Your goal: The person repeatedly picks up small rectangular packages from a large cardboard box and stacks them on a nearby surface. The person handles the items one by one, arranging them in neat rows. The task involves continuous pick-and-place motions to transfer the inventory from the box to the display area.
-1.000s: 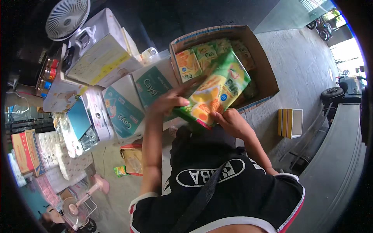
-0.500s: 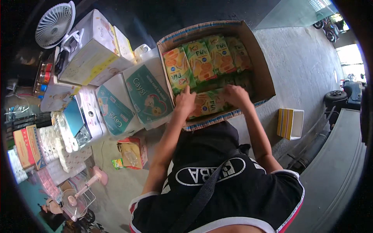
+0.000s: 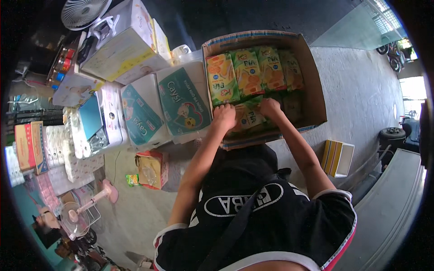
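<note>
A large open cardboard box (image 3: 313,72) stands in front of me. Across its far part lies a row of green and orange snack packets (image 3: 248,74), printed with round biscuits. In the near part of the box, my left hand (image 3: 224,116) is closed at the left end of another packet of the same kind (image 3: 250,118). The right end of that packet is pinched by my right hand (image 3: 271,108). This packet lies slantwise, its right end farther from me. More packets are partly visible in the shade beside my right forearm.
Wrapped tissue packs (image 3: 184,101) stand left of the box, with white cartons (image 3: 131,45) and a white fan (image 3: 85,12) beyond. A small red carton (image 3: 153,170) and a pink fan (image 3: 92,202) are at lower left. A yellow-striped box (image 3: 338,158) lies right.
The packet between my hands has turned from lying along the near wall to a slant, its right end raised away from me. The whole view has shifted slightly.
</note>
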`<state>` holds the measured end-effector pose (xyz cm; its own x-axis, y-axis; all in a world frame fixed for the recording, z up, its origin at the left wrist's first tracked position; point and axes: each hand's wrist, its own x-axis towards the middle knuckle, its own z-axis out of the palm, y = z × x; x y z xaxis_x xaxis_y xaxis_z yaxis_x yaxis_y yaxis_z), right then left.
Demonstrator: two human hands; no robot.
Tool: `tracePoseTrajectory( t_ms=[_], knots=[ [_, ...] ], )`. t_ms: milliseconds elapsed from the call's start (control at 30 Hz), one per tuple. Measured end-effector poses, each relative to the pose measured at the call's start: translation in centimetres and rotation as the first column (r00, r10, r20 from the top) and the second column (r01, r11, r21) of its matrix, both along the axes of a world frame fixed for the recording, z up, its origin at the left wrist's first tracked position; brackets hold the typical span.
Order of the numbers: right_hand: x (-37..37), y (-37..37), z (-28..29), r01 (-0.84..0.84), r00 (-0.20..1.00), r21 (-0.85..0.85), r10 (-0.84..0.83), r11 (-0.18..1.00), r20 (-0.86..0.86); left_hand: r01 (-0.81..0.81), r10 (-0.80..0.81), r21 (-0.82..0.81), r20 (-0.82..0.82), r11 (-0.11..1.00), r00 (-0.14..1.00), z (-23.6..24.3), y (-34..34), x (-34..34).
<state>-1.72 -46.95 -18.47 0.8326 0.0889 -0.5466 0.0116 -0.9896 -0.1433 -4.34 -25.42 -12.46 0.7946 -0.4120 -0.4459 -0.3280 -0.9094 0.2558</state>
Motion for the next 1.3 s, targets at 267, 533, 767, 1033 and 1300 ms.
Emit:
tracePoseTrajectory(
  t_ms=[267, 533, 767, 1033, 1300],
  knots=[
    [-1.0, -0.5, -0.2, 0.111, 0.972, 0.098, -0.129, 0.989, 0.196, 0.015, -0.016, -0.026, -0.043, 1.0, 0.999, -0.3, -0.1, 0.2],
    [-0.1, 0.0, 5.0, 0.115, 0.993, 0.348, -0.103, 0.93, -0.051, 0.025, -0.016, -0.07, 0.129, 0.997, 0.992, -1.9, 0.3, -0.5],
    [0.2, -4.3, -5.6, 0.17, 0.984, 0.569, -0.172, 0.804, -0.05, 0.054, -0.054, 0.001, -0.043, 0.999, 0.998, -0.3, 0.0, -0.2],
    [1.2, -6.3, -11.1, 0.224, 0.974, 0.289, -0.205, 0.931, -0.092, 0.055, -0.047, -0.053, 0.14, 0.997, 0.989, -2.3, -0.2, -0.9],
    [0.8, -4.0, -3.6, -0.029, 0.981, 0.229, 0.071, 0.973, -0.179, 0.057, -0.051, -0.069, 0.083, 0.996, 0.995, -2.0, 0.0, -0.9]
  ],
)
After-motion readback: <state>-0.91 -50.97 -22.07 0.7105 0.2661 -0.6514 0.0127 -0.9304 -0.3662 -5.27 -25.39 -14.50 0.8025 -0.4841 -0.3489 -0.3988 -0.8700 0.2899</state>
